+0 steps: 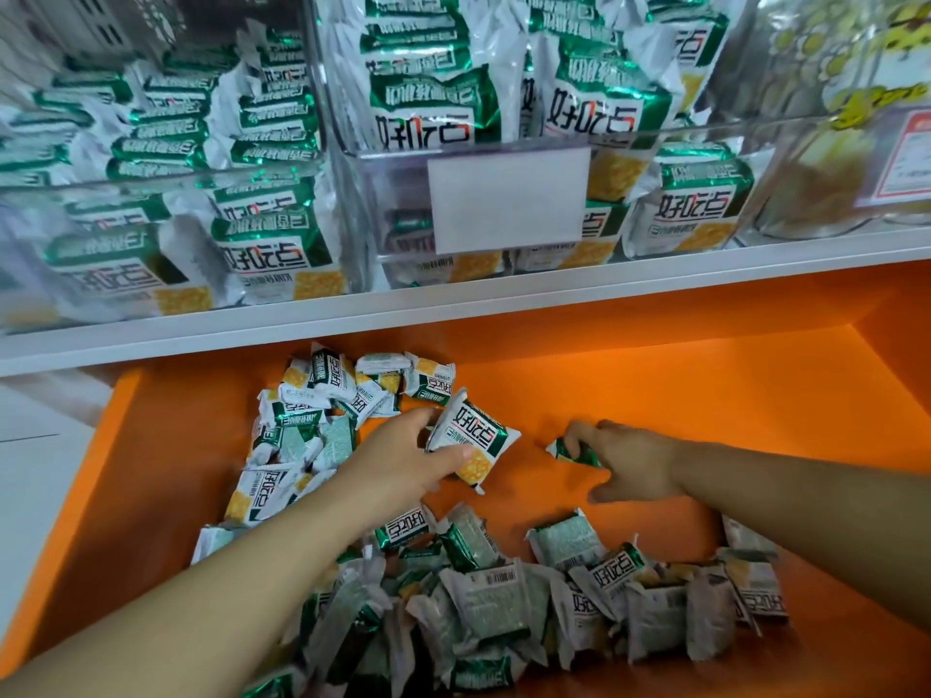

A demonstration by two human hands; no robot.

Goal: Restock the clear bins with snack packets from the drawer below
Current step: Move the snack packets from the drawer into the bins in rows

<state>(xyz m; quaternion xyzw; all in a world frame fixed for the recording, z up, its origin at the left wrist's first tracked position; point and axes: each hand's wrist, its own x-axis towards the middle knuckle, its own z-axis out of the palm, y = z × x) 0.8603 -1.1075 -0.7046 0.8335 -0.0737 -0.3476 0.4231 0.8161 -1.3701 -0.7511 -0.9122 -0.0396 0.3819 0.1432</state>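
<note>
Your left hand (403, 460) pinches a white-and-green snack packet (476, 435) printed 好吃点, thumb below and fingers on top. Your right hand (635, 466) curls its fingers round a green packet (572, 453) low in the orange drawer (705, 395). Loose packets (483, 596) lie heaped near both hands, below the clear bins (383, 193).

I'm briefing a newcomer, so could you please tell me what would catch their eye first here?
The bright orange drawer, strewn with green-and-white snack packets. The left hand grips one packet at its centre, the right hand pinches a green packet; packed clear bins line the shelf above.
</note>
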